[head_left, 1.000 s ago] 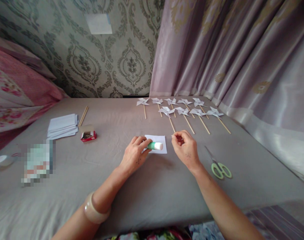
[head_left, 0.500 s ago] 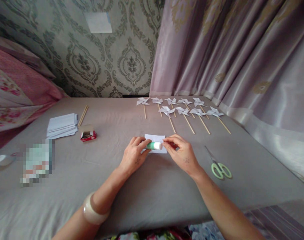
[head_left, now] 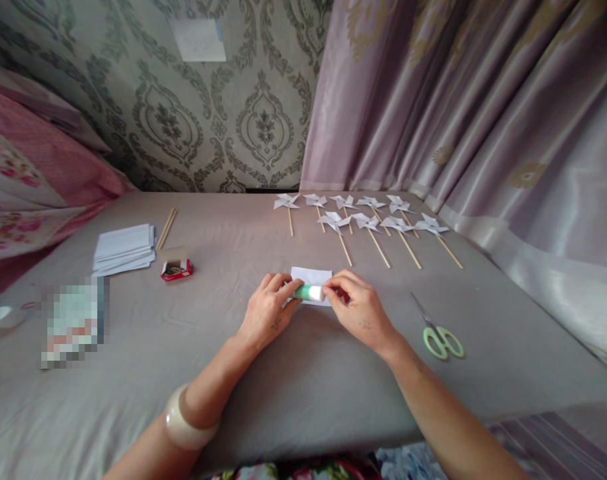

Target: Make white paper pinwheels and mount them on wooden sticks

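Note:
In the head view, my left hand (head_left: 268, 307) is closed around a green and white glue stick (head_left: 308, 293), which lies sideways with its white end to the right. My right hand (head_left: 356, 305) has its thumb and fingers pinched at that white end. Underneath, a small white sheet of paper (head_left: 312, 274) rests on the cloth, partly covered by the glue stick and my fingers. Scissors with light green handles (head_left: 444, 342) lie to the right of my right hand.
Several white paper pinwheels on sticks (head_left: 368, 223) lie in two rows at the back right. At the left are a stack of paper (head_left: 124, 250), loose wooden sticks (head_left: 166, 229), a small red box of metal pieces (head_left: 176, 269) and a white round object (head_left: 3, 317).
My right fingers have shifted slightly left and down against the white end of the glue stick. The left hand keeps its hold, and the view has tilted a little.

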Demonstrator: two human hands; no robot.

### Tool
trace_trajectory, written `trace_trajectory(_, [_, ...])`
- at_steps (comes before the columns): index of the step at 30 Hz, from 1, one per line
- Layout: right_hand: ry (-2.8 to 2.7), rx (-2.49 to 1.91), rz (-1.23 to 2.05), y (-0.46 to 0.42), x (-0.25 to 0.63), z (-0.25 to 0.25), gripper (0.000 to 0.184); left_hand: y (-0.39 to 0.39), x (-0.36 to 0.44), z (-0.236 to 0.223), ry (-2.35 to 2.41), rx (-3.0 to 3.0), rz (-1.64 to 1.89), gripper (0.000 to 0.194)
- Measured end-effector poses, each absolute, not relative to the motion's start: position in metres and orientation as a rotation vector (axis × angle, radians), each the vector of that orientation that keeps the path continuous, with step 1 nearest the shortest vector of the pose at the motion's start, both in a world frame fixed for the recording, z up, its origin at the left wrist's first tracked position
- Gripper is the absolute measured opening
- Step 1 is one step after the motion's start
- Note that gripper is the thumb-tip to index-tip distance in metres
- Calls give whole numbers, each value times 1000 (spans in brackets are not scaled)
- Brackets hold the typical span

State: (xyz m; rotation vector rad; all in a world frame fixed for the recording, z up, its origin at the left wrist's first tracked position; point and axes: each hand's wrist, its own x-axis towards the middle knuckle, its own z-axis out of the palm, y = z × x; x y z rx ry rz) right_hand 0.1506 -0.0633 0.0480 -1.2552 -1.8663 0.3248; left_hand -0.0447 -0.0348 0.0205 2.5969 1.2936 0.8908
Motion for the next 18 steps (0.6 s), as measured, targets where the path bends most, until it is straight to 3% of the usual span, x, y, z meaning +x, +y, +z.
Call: trace_trajectory(18, [-1465,-1487,270,-44,175,29,16,-30,-43,18,1223,2310,949,29])
